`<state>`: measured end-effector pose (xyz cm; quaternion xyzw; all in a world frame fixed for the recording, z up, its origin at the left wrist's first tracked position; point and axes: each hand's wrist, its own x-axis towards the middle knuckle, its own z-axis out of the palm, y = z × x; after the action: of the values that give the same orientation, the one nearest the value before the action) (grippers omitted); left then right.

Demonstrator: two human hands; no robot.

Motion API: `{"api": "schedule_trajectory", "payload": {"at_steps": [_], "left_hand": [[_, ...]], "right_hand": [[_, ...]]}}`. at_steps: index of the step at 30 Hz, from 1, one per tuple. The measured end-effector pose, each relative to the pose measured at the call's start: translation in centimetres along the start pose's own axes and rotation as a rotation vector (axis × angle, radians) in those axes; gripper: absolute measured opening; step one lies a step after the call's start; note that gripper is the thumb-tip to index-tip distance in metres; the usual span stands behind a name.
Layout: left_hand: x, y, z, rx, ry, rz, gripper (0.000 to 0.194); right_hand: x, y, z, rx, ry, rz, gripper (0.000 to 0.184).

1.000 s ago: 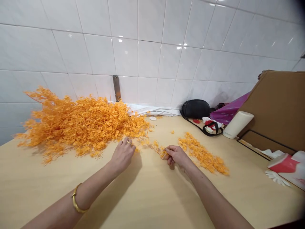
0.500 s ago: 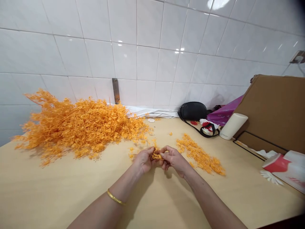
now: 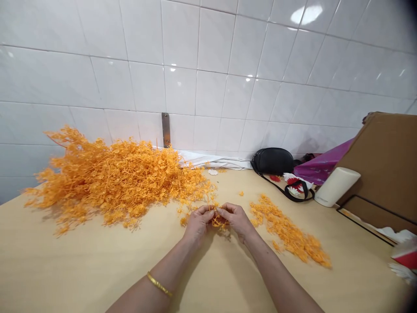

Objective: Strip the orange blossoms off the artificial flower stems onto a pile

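Both hands meet over the middle of the table, pinching one orange artificial flower sprig (image 3: 220, 222). My left hand (image 3: 199, 224) closes thumb and fingers on its left side, near the stem. My right hand (image 3: 237, 221) grips the same sprig from the right, thumb close to the other thumb. Part of the sprig is hidden behind the fingers. To the left lies a big heap of orange artificial sprigs (image 3: 120, 182), with loose bits spilling toward my left hand. Right of my right hand is a narrower row of orange sprigs (image 3: 289, 230), flat on the table.
A black bag (image 3: 273, 161) with a strap lies by the tiled wall, beside red and white artificial flowers (image 3: 295, 184). A cream bottle (image 3: 337, 187) leans against a cardboard box (image 3: 387, 161) at right. A metal bracket (image 3: 166, 130) is fixed to the wall.
My left hand has come from the heap's edge to my right hand, and now pinches the sprig too. The view has shifted slightly.
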<state>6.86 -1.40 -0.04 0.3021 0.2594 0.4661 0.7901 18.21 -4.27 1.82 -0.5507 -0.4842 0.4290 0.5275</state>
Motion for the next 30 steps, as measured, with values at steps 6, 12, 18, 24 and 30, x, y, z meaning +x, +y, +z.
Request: {"api": "schedule_trajectory", "payload": {"at_steps": [6, 12, 18, 24, 30], "left_hand": [[0.9, 0.6, -0.5, -0.114, 0.113, -0.057, 0.006], [1.2, 0.5, -1.0, -0.291, 0.041, -0.081, 0.01], [1.1, 0.0, -1.0, -0.133, 0.018, -0.039, 0.006], [1.2, -0.1, -1.0, -0.032, -0.017, -0.025, 0.008], [0.7, -0.2, -0.4, -0.068, -0.042, -0.125, 0.016]], "right_hand": [[1.0, 2.6, 0.5, -0.207, 0.183, -0.193, 0.026], [1.8, 2.5, -1.2, 0.067, 0.511, -0.018, 0.025], [0.7, 0.6, -0.8, 0.276, 0.281, 0.037, 0.03], [-0.4, 0.2, 1.6, 0.285, 0.024, 0.019, 0.025], [0.9, 1.6, 1.0, 0.205, 0.232, -0.064, 0.024]]}}
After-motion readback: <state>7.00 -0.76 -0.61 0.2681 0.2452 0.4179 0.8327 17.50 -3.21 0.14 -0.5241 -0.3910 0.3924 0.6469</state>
